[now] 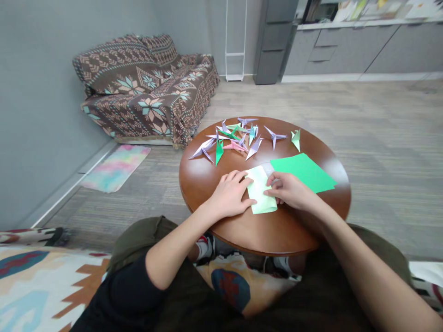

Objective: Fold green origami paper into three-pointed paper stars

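I found my left hand (230,196) and right hand (289,190) pressed flat on a folded pale green paper (261,196) at the round tabletop's (207,175) near centre, fingers extended, gripping nothing; green sheet (304,171) adjacent.

Even, soft indoor light, no hard shadows. Mild glare on the table (204,177) top. Wide-angle bending at edges; focus sharp throughout.
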Tool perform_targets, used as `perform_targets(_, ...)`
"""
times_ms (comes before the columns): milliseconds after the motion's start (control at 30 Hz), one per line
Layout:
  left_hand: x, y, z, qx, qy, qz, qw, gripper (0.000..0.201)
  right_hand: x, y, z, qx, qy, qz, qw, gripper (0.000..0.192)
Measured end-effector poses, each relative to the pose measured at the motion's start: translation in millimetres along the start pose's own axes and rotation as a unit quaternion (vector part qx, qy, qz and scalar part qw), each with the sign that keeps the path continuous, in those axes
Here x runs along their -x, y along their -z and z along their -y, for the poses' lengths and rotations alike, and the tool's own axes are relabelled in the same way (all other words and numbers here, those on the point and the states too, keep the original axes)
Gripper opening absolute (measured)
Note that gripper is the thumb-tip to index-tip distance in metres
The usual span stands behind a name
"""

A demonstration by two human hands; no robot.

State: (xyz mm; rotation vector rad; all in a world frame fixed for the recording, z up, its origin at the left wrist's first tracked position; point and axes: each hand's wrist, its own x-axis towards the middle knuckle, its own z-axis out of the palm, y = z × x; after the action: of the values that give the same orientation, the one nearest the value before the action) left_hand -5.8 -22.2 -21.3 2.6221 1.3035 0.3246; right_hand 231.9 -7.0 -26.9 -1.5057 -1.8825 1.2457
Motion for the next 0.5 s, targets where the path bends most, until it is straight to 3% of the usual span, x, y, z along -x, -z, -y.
perform_targets(300, 1.4, 0.6, -5.3, -0.003, 0.007, -0.001, 1.000, 0.055, 7.3, 5.4, 3.4, 0.009, -0.047, 0.043, 0.998, 0.041)
perform_targets(500, 2.4, -0.3, -4.0, -0.001, 0.004, 0.010, 1.000, 0.059, 7.6, 4.7, 1.2, -0.003, -0.055, 0.045, 0.997, 0.041)
